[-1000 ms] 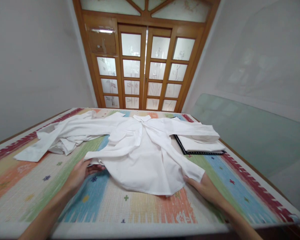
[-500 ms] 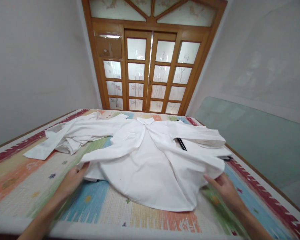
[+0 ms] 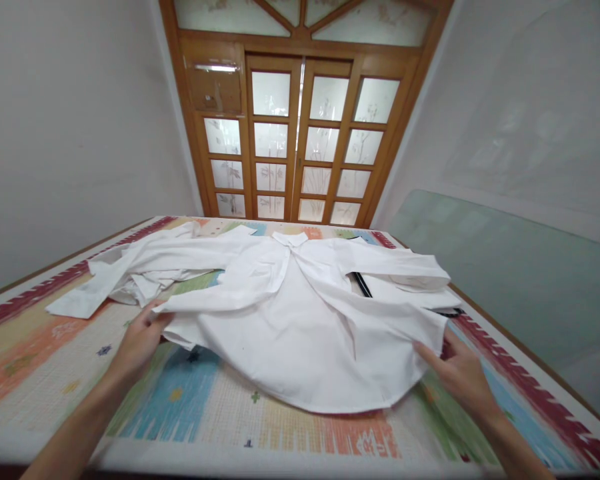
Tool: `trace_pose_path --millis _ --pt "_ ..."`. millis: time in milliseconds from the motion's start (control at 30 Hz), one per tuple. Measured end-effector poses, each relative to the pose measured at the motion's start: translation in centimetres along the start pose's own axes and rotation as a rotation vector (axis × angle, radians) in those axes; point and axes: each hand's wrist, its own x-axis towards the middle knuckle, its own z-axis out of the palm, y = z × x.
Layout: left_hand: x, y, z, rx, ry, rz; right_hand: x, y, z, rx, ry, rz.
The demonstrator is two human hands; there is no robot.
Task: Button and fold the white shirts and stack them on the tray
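Wooden doors [image 3: 293, 133] out back, striped tablecloth [image 3: 220, 407] up front with a white collared shirt [image 3: 300, 347] on it. Looks mostly spread out, just front creases left; left hand [image 3: 143, 337] and right hand [image 3: 457, 373] each pinch a lower edge.

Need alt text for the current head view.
Left hand and right hand hold a white shirt by its lower sides, spread over a colourful tablecloth, collar at the far end. Crumpled white fabric lies at left, a folded pile at right, wooden doors beyond.
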Motion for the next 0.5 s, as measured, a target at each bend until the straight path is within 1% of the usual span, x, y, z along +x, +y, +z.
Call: trace_pose_path --millis 100,167,200,233,267,300,333,400,433,467,500 --pt "0.1 2.1 -1.1 0.145 0.24 0.139 1.3 -1.0 -2.3 -0.137 0.208 -0.164" --pt "-0.2 3.2 -1.5 0.225 0.364 0.228 1.6 -1.9 -3.5 -0.186 0.324 -0.304" --pt "-0.5 3.5 -1.5 0.251 0.404 0.267 1.6 -2.2 -3.9 -0.179 0.349 -0.366" --pt "-0.8 3.5 -1.5 0.276 0.414 0.306 1.5 -2.3 -4.1 -0.148 0.336 -0.417" --pt "-1.1 3.4 -1.5 0.302 0.385 0.343 1.3 -2.3 -4.2 -0.104 0.28 -0.452" --pt "-1.5 3.1 -1.3 0.333 0.304 0.381 1.0 -2.1 -4.2 -0.056 0.189 -0.468" --pt "-1.8 2.6 -1.2 0.369 0.184 0.416 0.7 -1.8 -4.0 -0.016 0.085 -0.46" --pt "-2.3 1.1 -1.1 0.444 -0.062 0.468 -0.3 -0.8 -3.4 0.009 -0.103 -0.373" --pt "-2.5 0.1 -1.2 0.477 -0.13 0.477 -0.8 -0.3 -3.0 -0.003 -0.168 -0.312" --pt "-2.7 -0.8 -1.3 0.512 -0.147 0.47 -1.4 0.2 -2.6 -0.02 -0.215 -0.247" --pt "-2.8 -1.8 -1.5 0.544 -0.115 0.444 -1.9 0.7 -2.2 -0.035 -0.252 -0.192"
